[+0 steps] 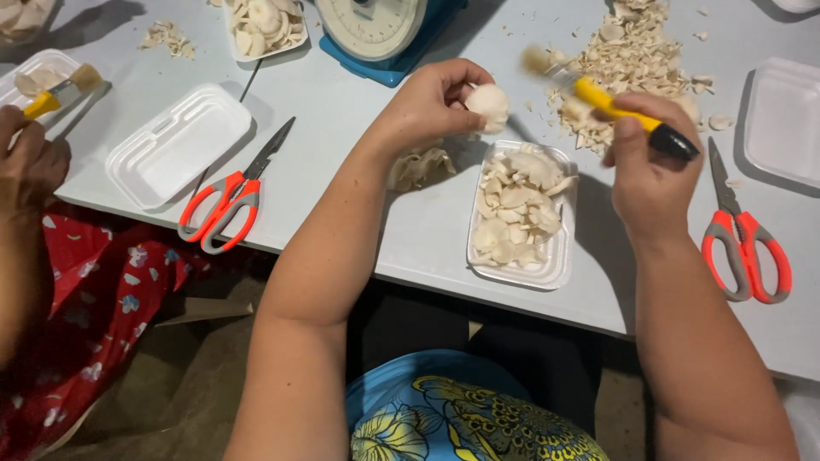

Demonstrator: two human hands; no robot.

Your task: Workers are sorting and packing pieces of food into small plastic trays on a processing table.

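My left hand (431, 102) holds a pale mushroom piece (489, 104) above the table, pinched between thumb and fingers. My right hand (647, 162) grips a paintbrush with a yellow and black handle (611, 107); its bristles are blurred just right of the mushroom. Below both hands sits a white foam tray (559, 265) filled with mushroom pieces. A small clump of mushrooms (418, 166) lies on the table under my left wrist.
Orange-handled scissors (741, 243) lie at right, another pair (226, 201) at left beside an empty foam tray (175, 145). A heap of mushroom trimmings (628, 55), a blue scale (380, 34) and a tray of mushrooms (265, 26) stand behind. Another person's hand (30, 158) holds a brush at far left.
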